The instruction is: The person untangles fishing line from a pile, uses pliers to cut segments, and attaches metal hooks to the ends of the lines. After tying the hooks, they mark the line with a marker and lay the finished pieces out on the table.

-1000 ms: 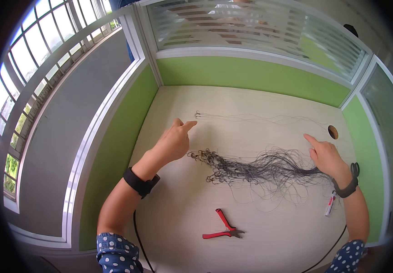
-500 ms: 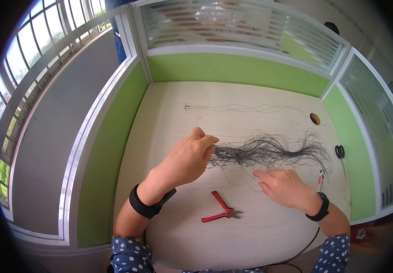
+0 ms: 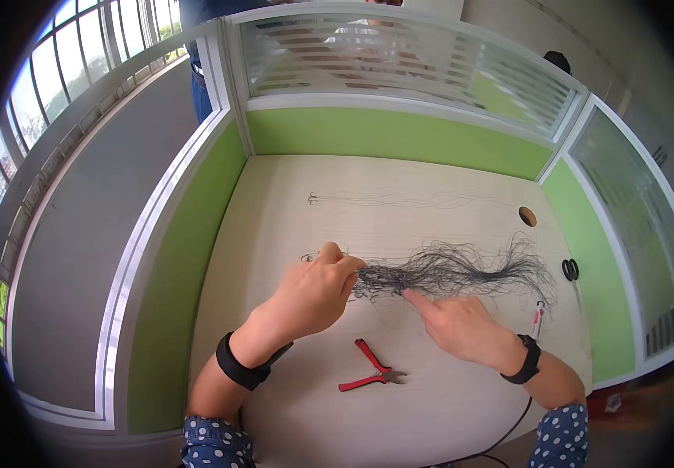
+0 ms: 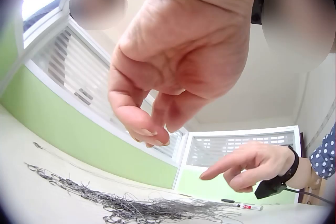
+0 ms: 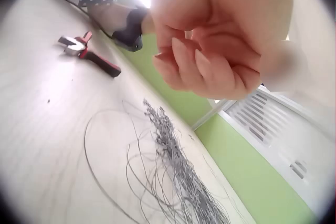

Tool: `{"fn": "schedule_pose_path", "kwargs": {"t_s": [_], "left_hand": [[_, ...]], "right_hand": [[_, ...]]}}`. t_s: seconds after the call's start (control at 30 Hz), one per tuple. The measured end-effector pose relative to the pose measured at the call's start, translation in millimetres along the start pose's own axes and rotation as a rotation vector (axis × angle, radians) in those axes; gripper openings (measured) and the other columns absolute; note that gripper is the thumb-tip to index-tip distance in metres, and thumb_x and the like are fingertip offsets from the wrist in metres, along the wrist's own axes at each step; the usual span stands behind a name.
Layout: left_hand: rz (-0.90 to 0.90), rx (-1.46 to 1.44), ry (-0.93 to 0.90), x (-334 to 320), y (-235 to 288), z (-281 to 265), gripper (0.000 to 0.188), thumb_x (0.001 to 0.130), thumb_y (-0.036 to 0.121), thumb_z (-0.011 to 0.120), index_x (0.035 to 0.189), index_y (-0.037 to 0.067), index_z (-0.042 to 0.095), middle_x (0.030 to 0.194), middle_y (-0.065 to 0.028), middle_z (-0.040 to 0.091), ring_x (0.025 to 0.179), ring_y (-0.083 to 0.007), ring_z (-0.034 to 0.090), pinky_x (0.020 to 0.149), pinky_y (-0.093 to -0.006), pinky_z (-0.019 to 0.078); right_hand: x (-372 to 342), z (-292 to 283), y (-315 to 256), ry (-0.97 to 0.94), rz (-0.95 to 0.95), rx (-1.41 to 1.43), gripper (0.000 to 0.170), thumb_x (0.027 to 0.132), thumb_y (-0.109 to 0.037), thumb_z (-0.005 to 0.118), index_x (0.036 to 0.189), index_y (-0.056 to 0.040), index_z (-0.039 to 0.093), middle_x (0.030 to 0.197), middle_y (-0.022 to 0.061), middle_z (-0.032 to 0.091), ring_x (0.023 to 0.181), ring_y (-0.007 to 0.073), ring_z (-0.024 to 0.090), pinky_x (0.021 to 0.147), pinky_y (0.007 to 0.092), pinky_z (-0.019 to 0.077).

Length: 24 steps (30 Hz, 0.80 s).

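Note:
A tangled bundle of dark fishing hooks on long lines [image 3: 497, 275] stretches across the table, its hook end to the left. Over that end is my left hand [image 3: 309, 295], its fingers loosely bent and nothing between them in the left wrist view. My right hand [image 3: 465, 329] has its index finger stretched out, overlapping the bundle's near edge in the head view; the left wrist view shows it above the table. Its other fingers are curled in and empty in the right wrist view. Farther back lies a separate small pair of hooks [image 3: 312, 199] with thin lines trailing right.
Red-handled pliers [image 3: 382, 376] lie spread near the front. To the right are a white marker [image 3: 538, 318] and black-handled scissors [image 3: 570, 270]. A round hole [image 3: 527, 217] opens at the back right. Green partitions [image 3: 399, 139] border the table, and a cable [image 3: 508, 433] runs along its front right.
My left hand has come down from near the separate hooks to the bundle's hook end. The right hand has moved left from the line end to the bundle's near edge.

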<state>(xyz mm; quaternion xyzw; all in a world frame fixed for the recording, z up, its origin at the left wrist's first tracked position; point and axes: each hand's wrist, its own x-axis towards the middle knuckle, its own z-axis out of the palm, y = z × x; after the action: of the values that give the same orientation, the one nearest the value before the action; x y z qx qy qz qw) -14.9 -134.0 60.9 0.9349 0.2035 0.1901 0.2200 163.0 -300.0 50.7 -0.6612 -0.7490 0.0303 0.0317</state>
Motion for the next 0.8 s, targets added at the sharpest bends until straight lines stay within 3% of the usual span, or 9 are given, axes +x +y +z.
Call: {"fn": "schedule_pose_path", "kwargs": {"t_s": [0.13,0.2,0.3,0.43,0.5,0.8], "left_hand": [[-0.019,-0.014,-0.02,-6.7,1.2,2.2,0.019,0.087,0.009,0.05,0.101,0.004,0.06,0.09,-0.0142,0.055,0.076,-0.0314,0.058,0.067,-0.0369,0.0469],[-0.029,-0.015,-0.023,-10.2,0.7,3.4,0.018,0.087,0.009,0.05,0.101,0.004,0.06,0.09,-0.0142,0.055,0.076,-0.0314,0.058,0.067,-0.0369,0.0469],[-0.015,-0.017,0.01,-9.5,2.1,-2.5,0.018,0.087,0.008,0.049,0.101,0.004,0.06,0.09,-0.014,0.055,0.076,-0.0312,0.058,0.067,-0.037,0.0468],[-0.031,-0.022,0.045,-12.3,6.1,-12.4,0.018,0.087,0.008,0.049,0.1,0.003,0.06,0.09,-0.0138,0.055,0.075,-0.0304,0.058,0.067,-0.0365,0.0464],[-0.037,-0.023,0.063,-13.0,5.6,-14.8,0.018,0.087,0.008,0.049,0.1,0.003,0.06,0.09,-0.0138,0.055,0.075,-0.0301,0.058,0.067,-0.0363,0.0462],[-0.032,-0.026,0.089,-14.5,3.6,-18.4,0.018,0.086,0.007,0.049,0.099,0.002,0.061,0.091,-0.0141,0.055,0.073,-0.0294,0.058,0.067,-0.036,0.046]], "right_hand": [[-1.3,-0.8,-6.4,0.052,0.018,0.024,0.034,0.074,-0.008,0.058,0.106,0.0011,0.053,0.061,0.0124,0.057,0.054,0.0276,0.059,0.047,0.0377,0.0453],[-1.1,1.3,-22.3,0.161,-0.108,0.216,0.02,0.074,-0.008,0.058,0.092,-0.0005,0.057,0.062,0.0122,0.057,0.055,0.0287,0.059,0.05,0.0386,0.0468],[20.9,2.0,-29.9,0.241,-0.093,0.269,0.009,0.076,-0.008,0.057,0.082,-0.0011,0.058,0.062,0.013,0.057,0.057,0.0306,0.059,0.054,0.0398,0.0474],[50.3,18.7,-26.5,0.155,-0.012,0.291,0.014,0.076,-0.012,0.061,0.088,-0.0047,0.062,0.065,0.011,0.06,0.062,0.0269,0.06,0.055,0.0368,0.0475],[61.4,25.7,-29.6,0.072,0.019,0.247,0.013,0.078,-0.012,0.059,0.089,-0.0055,0.061,0.068,0.0121,0.061,0.066,0.0283,0.061,0.059,0.0387,0.0474],[86.9,51.1,-24.0,0.053,0.008,0.239,0.012,0.084,-0.016,0.05,0.083,-0.0037,0.053,0.066,0.0127,0.059,0.066,0.0316,0.059,0.058,0.041,0.0451]]}}
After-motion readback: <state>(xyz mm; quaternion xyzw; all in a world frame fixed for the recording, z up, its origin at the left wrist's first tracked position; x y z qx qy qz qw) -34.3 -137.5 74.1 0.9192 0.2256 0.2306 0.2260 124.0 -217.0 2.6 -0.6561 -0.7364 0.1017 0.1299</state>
